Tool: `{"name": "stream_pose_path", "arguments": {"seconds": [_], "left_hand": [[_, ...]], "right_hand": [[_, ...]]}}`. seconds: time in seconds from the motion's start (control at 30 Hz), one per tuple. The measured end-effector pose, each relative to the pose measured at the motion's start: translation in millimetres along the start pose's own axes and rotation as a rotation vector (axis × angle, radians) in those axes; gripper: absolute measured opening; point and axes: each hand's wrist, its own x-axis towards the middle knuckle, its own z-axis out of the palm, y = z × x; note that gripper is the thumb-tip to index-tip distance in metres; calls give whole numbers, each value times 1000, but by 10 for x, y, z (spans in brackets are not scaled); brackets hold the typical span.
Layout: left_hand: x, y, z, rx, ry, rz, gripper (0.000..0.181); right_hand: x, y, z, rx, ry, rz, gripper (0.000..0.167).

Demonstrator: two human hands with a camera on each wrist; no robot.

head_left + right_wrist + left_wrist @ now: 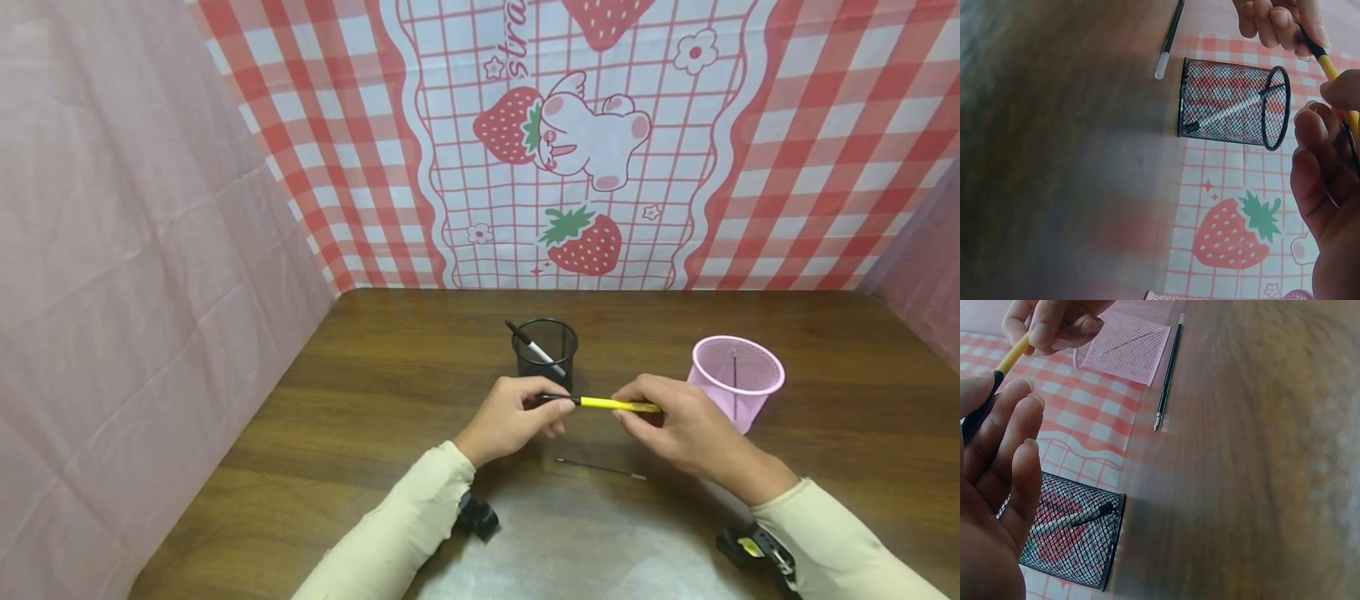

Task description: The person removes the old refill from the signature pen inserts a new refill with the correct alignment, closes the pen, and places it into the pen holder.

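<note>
A yellow and black pen [597,402] is held level between both hands above the table. My left hand [517,417] pinches its black end between thumb and fingers. The yellow end is pinched by my right hand [686,425]. Below the hands, a thin dark pen refill [600,468] with a pale end lies on the wood; it shows also in the left wrist view as a black refill [1170,372] with a metal tip. Just behind my left hand stands a black mesh pen cup [545,343] with a black and white pen [535,346] leaning inside.
To the right, close behind my right hand, a pink mesh pen cup [737,367] stands on the brown wooden table [360,467]. A red checked strawberry cloth [585,167] hangs at the back, and a pale pink curtain [165,250] borders the left side.
</note>
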Motion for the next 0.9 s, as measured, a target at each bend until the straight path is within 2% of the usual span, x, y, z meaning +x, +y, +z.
{"name": "stream_pose_path", "arguments": {"seconds": [0.33,0.6,0.7,0.9], "left_hand": [[3,-11,-2,23,15,32,11],[1,85,9,55,16,99,9],[3,66,6,52,15,109,9],[4,-19,3,21,15,89,10]], "right_hand": [[1,5,-16,37,-14,-15,31],[-13,16,1,39,-40,-2,27],[-15,11,0,28,-51,16,25],[-11,2,-3,14,-51,33,25]]}}
